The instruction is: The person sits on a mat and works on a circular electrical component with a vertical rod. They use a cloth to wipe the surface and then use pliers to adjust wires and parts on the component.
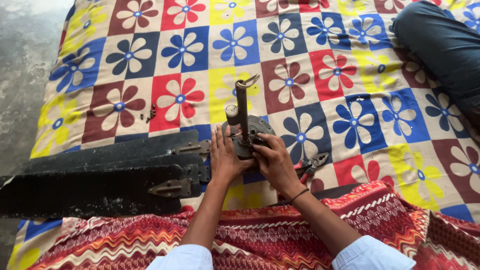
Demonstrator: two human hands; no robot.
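Observation:
A dark ceiling fan motor (254, 131) with an upright rod (242, 107) stands on a flowered sheet (345, 90). My left hand (225, 155) lies flat against the motor's left side with fingers together. My right hand (274, 161) presses on the motor's front right, fingertips at the base of the rod. A dark band circles my right wrist. Whether the fingers pinch a small part is hidden.
Black fan blades (100, 180) with metal brackets lie stacked to the left. Red-handled pliers (312, 165) rest just right of my right hand. Small screws (151, 113) lie on the sheet. Another person's leg in blue trousers (445, 45) is at top right. A red patterned cloth (280, 235) covers my lap.

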